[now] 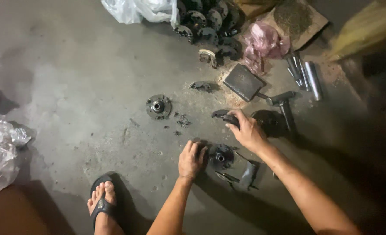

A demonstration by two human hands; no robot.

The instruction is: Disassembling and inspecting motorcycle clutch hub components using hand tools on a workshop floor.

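A dark round metal hub (221,156) lies on the concrete floor (93,87), with the left hand (192,159) resting on its left edge, fingers curled loosely over it. Just above, the right hand (247,130) closes around a small dark curved part (224,116). A second hub (158,106) sits apart to the upper left, a flat metal block (243,82) and hammer (283,106) beyond.

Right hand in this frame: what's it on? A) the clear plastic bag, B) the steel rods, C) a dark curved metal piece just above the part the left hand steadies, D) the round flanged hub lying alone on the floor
C: the right hand closes its fingers over a dark curved metal piece, while the left hand rests against the round hub part below it.
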